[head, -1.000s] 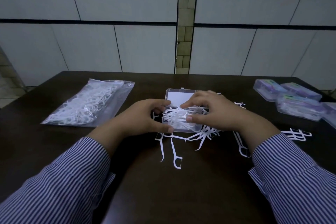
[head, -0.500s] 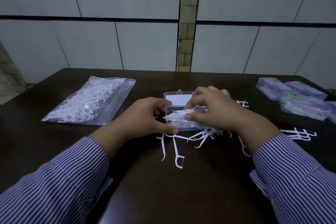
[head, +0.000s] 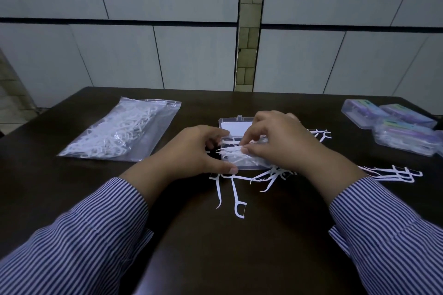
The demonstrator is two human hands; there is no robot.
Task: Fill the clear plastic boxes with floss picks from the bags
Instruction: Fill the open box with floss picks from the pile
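An open clear plastic box (head: 236,127) lies at the middle of the dark table, its lid flat behind it. My left hand (head: 191,151) grips the box's left side, thumb along the front edge. My right hand (head: 280,141) pinches a bundle of white floss picks (head: 231,149) and holds it in the box's tray. Loose floss picks (head: 237,196) lie scattered on the table in front of the box and to its right. A clear zip bag (head: 119,134) full of floss picks lies to the left.
Several closed filled boxes with coloured labels (head: 395,124) are stacked at the far right. A small row of picks (head: 393,171) lies near my right sleeve. The dark table (head: 215,258) ends at a tiled wall behind.
The bundle of picks has gone from a loose heap above the box to a flatter bunch pressed down into the tray. Both hands stayed at the box.
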